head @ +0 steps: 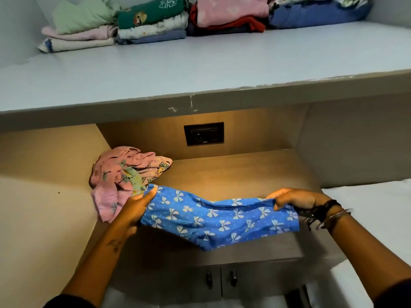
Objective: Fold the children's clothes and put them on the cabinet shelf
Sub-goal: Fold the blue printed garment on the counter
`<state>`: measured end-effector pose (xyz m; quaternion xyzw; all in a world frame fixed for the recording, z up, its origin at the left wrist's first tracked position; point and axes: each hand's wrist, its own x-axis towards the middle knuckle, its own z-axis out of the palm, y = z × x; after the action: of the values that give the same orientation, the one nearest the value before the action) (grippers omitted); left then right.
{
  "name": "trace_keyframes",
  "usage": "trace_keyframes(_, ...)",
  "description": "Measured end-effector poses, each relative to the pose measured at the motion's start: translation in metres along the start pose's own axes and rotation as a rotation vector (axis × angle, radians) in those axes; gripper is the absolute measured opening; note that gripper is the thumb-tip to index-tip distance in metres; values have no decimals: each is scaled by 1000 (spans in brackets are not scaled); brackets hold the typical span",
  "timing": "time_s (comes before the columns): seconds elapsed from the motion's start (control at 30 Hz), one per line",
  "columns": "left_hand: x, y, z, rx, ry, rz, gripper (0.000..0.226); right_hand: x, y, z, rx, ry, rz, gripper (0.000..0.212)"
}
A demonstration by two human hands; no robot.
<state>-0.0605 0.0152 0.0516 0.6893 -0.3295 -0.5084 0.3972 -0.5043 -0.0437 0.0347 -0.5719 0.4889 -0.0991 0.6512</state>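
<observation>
A blue garment with white bow prints (213, 218) hangs stretched between my two hands above the wooden counter (233, 174). My left hand (138, 206) grips its left end and my right hand (293, 200) pinches its right end. A crumpled pile of pink printed clothes (120, 178) lies on the counter at the left, just behind my left hand. Several stacks of folded clothes (155, 23) sit at the back of the grey cabinet shelf (200, 70) above.
A black socket plate (203, 134) is set in the back wall under the shelf. Two cabinet doors with dark handles (220, 280) are below the counter. A white surface (369, 207) lies to the right. Side walls close in the counter niche.
</observation>
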Motion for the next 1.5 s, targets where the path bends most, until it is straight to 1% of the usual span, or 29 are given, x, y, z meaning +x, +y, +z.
trace_keyframes(0.1,10,-25,13,53,-3,-53,24,9,15,-6,-97,86,26,18)
trace_keyframes(0.13,11,-35,18,104,12,-55,23,12,22,-5,-154,131,46,22)
trace_keyframes(0.2,16,-54,26,198,88,-47,26,20,36,-1,-281,288,90,20)
trace_keyframes(0.27,22,-71,28,220,162,-50,32,26,45,6,-321,497,113,12)
trace_keyframes(0.3,24,-78,28,220,180,-63,33,25,45,11,-365,615,138,17)
trace_keyframes(0.37,30,-90,24,230,197,-62,35,23,41,28,-623,871,163,39)
trace_keyframes(0.4,35,-96,21,249,202,-45,35,23,39,39,-759,982,100,43)
trace_keyframes(0.43,37,-98,19,275,207,-30,35,24,37,53,-849,1038,-11,44)
trace_keyframes(0.47,39,-98,18,295,212,-19,37,25,34,67,-899,1014,-125,46)
trace_keyframes(0.5,38,-96,18,302,221,-8,41,26,33,80,-937,915,-208,50)
trace_keyframes(0.53,38,-94,18,300,230,3,46,28,33,90,-987,772,-262,57)
trace_keyframes(0.6,39,-91,18,275,237,0,50,36,42,103,-1098,500,-268,70)
trace_keyframes(0.63,39,-90,18,255,241,-7,48,39,49,107,-1121,416,-225,77)
trace_keyframes(0.67,38,-89,18,235,240,-15,47,42,57,110,-1117,378,-169,82)
trace_keyframes(0.7,37,-88,19,216,236,-21,44,43,63,111,-1105,376,-126,85)
trace_keyframes(0.77,37,-84,21,164,224,-35,36,45,66,111,-1088,406,-102,88)
trace_keyframes(0.83,35,-80,23,115,206,-55,30,44,64,112,-1097,439,-127,87)
trace_keyframes(0.9,32,-75,27,75,193,-63,24,47,61,118,-1096,450,-195,84)
trace_keyframes(1.0,24,-64,32,36,189,-50,17,55,57,130,-1102,327,-227,85)
trace_keyframes(1.07,19,-53,36,32,185,-27,12,58,55,136,-1088,320,-207,87)
trace_keyframes(1.13,13,-39,45,47,182,12,10,58,48,139,-1016,372,-215,87)
trace_keyframes(1.2,8,-25,60,98,182,61,12,54,38,143,-841,428,-246,80)
trace_keyframes(1.23,6,-18,70,144,177,87,13,51,33,146,-696,446,-260,76)
trace_keyframes(1.3,0,-5,96,252,165,148,16,42,16,150,-295,450,-276,70)
trace_keyframes(1.33,-4,0,111,292,161,179,17,38,8,150,-56,424,-283,69)
trace_keyframes(1.4,-15,8,144,320,144,233,17,34,-8,148,370,296,-267,71)
trace_keyframes(1.43,-22,9,159,315,126,251,17,33,-16,145,519,218,-248,74)
trace_keyframes(1.5,-35,8,189,281,64,240,15,31,-22,133,688,109,-209,77)
